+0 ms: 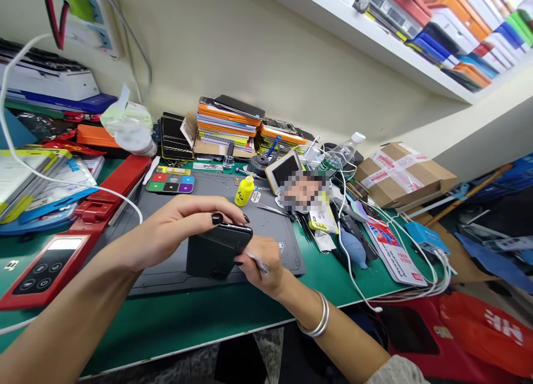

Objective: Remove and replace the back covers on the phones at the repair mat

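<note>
A dark smartphone (pixel 212 256) stands on edge above the grey work mat (pixel 162 276), its ported end facing up. My left hand (pixel 179 226) grips it from above, with fingers across the upper edge. Close against the phone's right side is my right hand (pixel 264 264), its fingers curled in a pinch around a small whitish translucent piece (pixel 259 262). What kind of thing that piece is I cannot make out. Behind the phone, a yellow bottle (pixel 244 191) is upright on the mat, with tweezers (pixel 272 208) lying to its right.
Left of the mat lies a long red device (pixel 83 228) with a button panel. Stacked phone parts (pixel 227 126) line the wall. To the right are a blue air blower (pixel 353 248), white cables (pixel 345 256), a plastic bottle (pixel 343 153) and a taped cardboard box (pixel 402 176).
</note>
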Tool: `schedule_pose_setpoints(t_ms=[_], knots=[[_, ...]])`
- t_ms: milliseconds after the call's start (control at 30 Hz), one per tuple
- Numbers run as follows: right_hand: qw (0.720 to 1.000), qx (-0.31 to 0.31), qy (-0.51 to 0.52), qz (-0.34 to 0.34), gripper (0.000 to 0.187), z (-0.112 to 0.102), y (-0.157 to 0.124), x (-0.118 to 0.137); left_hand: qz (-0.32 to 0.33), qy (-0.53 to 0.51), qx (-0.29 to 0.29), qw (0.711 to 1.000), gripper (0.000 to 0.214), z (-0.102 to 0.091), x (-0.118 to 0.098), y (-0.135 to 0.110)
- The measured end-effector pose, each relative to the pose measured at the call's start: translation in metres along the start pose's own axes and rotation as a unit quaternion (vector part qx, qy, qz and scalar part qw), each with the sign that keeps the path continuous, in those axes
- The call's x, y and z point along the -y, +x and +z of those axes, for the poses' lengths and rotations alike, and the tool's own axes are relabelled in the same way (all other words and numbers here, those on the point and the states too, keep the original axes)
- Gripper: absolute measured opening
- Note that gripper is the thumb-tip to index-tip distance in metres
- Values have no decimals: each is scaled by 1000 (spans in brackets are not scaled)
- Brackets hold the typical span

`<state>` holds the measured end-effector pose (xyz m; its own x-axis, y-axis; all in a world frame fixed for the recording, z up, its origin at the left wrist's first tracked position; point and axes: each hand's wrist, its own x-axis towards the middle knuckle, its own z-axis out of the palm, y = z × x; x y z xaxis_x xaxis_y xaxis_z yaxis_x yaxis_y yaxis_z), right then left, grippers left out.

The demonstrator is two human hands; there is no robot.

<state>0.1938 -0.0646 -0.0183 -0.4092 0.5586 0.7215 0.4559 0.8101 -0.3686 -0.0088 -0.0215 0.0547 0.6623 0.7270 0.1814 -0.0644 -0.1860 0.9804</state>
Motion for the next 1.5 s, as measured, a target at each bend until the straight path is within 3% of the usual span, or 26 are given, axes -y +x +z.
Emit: schedule_pose_setpoints(t_ms=[133, 200, 267, 367, 633, 733, 867, 1000, 1200, 1500], knots=[[1000, 10, -1, -7, 51, 1, -1, 1, 21, 98, -38, 994, 28, 1, -11, -7], [999, 45, -10, -18, 52, -1, 4, 2, 49, 193, -82, 976, 31, 4, -16, -15], [995, 93, -29, -26, 53, -4, 11, 6, 91, 313, -153, 933, 31, 10, -18, -25], [990, 130, -58, -18, 55, -8, 23, 13, 149, 463, -245, 839, 33, 24, -15, -42], [986, 149, -74, -9, 41, -7, 36, 31, 132, 490, -416, 754, 39, 49, -7, -53], [988, 143, -62, -12, 37, -2, 36, 34, 142, 467, -430, 760, 40, 51, -7, -51], [990, 134, -35, -23, 38, 6, 35, 34, 150, 381, -439, 800, 32, 53, -3, -51], [992, 116, -37, -25, 40, 11, 35, 33, 145, 337, -442, 819, 26, 51, -1, -54], [990, 139, -13, -18, 38, 12, 38, 30, 59, 325, -380, 864, 18, 37, -16, -54], [989, 124, 76, 11, 36, 15, 43, 29, 9, 393, -340, 854, 12, 21, -30, -52]])
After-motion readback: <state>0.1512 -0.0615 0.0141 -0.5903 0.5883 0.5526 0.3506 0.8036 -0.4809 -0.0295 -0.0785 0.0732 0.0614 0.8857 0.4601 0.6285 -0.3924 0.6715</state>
